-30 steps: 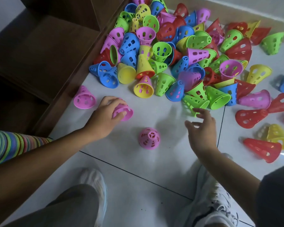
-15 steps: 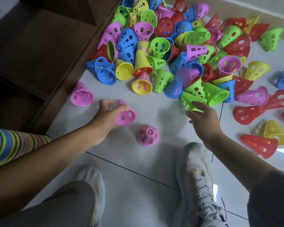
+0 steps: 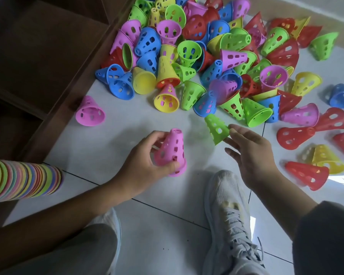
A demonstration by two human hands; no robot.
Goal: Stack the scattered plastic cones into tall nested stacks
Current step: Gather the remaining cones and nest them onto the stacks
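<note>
So the person's left hand [image 3: 145, 165] was curled around a pink cone [image 3: 172, 150], thumb at the base and fingers wrapped round the far side, holding it upright with the narrow end up. It looked like there was a second pink rim showing just under it, so probably one cone nested onto another, sitting on the white tile floor [image 3: 111, 143]. The right hand [image 3: 250, 153] was spread, fingers loose and apart, not gripping anything, with its fingertips right beside a green cone [image 3: 215, 129] lying tipped over; couldn't tell if it was actually touching. A lone pink cone on its side [image 3: 90, 113] sat by the brown wooden shelf [image 3: 54, 62]. The big pile of mixed cones [image 3: 197, 56] was just beyond the hands. A long multicoloured nested stack [image 3: 22, 180] poked in from the left edge, lying sideways. Two white sneakers [image 3: 232, 221] were at the bottom.
</note>
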